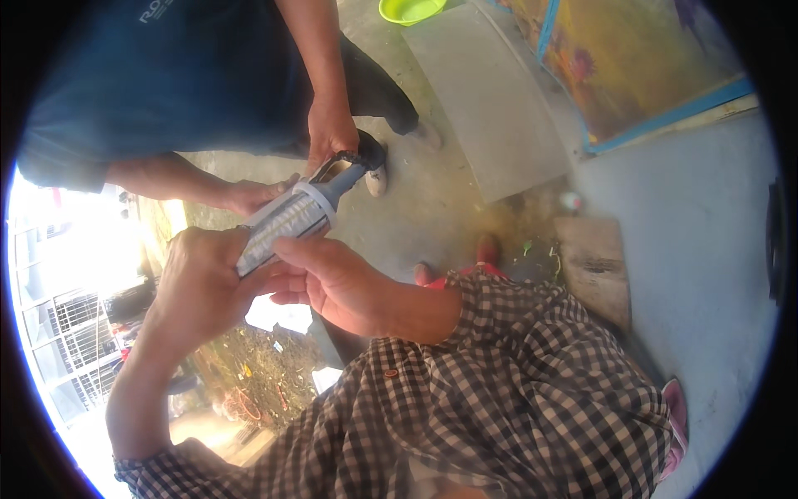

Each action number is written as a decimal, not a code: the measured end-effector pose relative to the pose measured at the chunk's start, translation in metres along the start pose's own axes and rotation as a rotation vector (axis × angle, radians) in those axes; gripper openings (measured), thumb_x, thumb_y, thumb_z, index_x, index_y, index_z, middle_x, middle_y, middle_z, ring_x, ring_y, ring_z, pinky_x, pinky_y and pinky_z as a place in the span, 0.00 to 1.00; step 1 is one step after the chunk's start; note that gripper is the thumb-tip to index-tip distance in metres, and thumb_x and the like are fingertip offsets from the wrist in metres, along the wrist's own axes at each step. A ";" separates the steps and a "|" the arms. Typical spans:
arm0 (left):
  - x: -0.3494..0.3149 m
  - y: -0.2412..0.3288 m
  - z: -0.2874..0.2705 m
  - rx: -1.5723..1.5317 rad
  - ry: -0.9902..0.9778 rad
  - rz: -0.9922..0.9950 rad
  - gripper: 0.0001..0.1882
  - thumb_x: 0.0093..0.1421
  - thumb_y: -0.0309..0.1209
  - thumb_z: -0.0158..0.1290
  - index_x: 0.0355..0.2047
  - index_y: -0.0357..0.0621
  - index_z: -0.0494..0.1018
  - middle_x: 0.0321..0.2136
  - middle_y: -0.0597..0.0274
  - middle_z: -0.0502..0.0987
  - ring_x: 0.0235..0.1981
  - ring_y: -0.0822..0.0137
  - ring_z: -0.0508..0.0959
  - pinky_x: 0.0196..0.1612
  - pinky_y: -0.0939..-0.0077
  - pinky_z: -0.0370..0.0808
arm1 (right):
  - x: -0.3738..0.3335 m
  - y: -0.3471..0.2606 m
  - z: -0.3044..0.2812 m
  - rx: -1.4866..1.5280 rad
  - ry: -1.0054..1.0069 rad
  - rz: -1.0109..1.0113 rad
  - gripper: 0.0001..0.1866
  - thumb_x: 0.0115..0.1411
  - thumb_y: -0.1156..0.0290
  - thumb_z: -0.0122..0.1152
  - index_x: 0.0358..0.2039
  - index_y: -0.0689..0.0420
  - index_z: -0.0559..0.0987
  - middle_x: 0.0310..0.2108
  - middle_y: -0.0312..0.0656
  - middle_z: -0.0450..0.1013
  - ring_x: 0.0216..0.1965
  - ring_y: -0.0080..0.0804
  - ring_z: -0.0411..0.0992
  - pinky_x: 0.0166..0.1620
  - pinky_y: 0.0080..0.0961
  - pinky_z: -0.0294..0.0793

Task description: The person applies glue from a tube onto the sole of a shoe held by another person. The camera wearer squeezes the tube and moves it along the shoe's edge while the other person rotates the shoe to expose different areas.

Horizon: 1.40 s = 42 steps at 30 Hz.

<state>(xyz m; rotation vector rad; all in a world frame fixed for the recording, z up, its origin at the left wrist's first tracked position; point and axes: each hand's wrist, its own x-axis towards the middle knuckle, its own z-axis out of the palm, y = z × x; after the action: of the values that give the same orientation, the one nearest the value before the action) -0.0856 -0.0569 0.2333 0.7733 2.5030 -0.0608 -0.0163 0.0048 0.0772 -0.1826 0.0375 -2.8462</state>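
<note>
A grey tube-like piece (287, 226) with a printed, silvery wrap slants between me and another person. A white ring (316, 202) goes around it, and beyond that it narrows to a smooth grey neck with a dark, ragged-edged opening beside it. My left hand (199, 279) is closed around the near end. My right hand (337, 287) lies along the near side, thumb against the wrap and fingers curled below; what is between those fingers is hidden. The other person's hands (332, 133) are at the far end and the far side of the piece.
The other person, in a dark blue shirt, stands close on the far left. A grey flat sheet (486, 100) and a bright green basin (411, 8) are on the concrete floor. To the right are a wooden board (594, 266) and a pale blue-grey surface (698, 249).
</note>
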 end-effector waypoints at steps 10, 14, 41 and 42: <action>0.006 0.006 -0.005 -0.071 -0.037 -0.008 0.07 0.53 0.25 0.56 0.32 0.35 0.77 0.15 0.57 0.75 0.17 0.72 0.73 0.24 0.76 0.71 | 0.000 -0.003 -0.001 -0.035 0.053 0.014 0.22 0.63 0.50 0.49 0.48 0.54 0.71 0.44 0.41 0.75 0.45 0.28 0.72 0.49 0.29 0.66; 0.002 0.013 -0.013 -0.197 -0.138 -0.151 0.08 0.53 0.25 0.56 0.32 0.35 0.78 0.18 0.60 0.76 0.18 0.73 0.73 0.26 0.77 0.71 | 0.000 0.002 -0.002 -0.038 0.083 0.053 0.24 0.63 0.48 0.49 0.48 0.55 0.71 0.44 0.42 0.74 0.46 0.31 0.72 0.51 0.32 0.67; -0.013 -0.033 0.039 -1.052 -0.130 -0.339 0.11 0.58 0.26 0.55 0.38 0.30 0.73 0.27 0.58 0.77 0.26 0.69 0.78 0.24 0.76 0.81 | 0.002 -0.006 0.003 -0.269 0.385 0.094 0.20 0.58 0.60 0.59 0.40 0.64 0.73 0.29 0.41 0.73 0.26 0.26 0.74 0.31 0.21 0.74; -0.018 -0.030 0.049 -1.081 -0.133 -0.342 0.11 0.58 0.26 0.56 0.38 0.30 0.73 0.27 0.58 0.77 0.26 0.69 0.78 0.24 0.76 0.81 | -0.007 -0.006 0.000 -0.316 0.391 0.101 0.19 0.57 0.61 0.59 0.40 0.65 0.73 0.29 0.40 0.73 0.26 0.26 0.74 0.30 0.21 0.74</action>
<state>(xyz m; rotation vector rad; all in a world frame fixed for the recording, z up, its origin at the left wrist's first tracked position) -0.0665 -0.1005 0.1963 -0.1073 2.0532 0.9885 -0.0112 0.0128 0.0771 0.3053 0.5605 -2.7132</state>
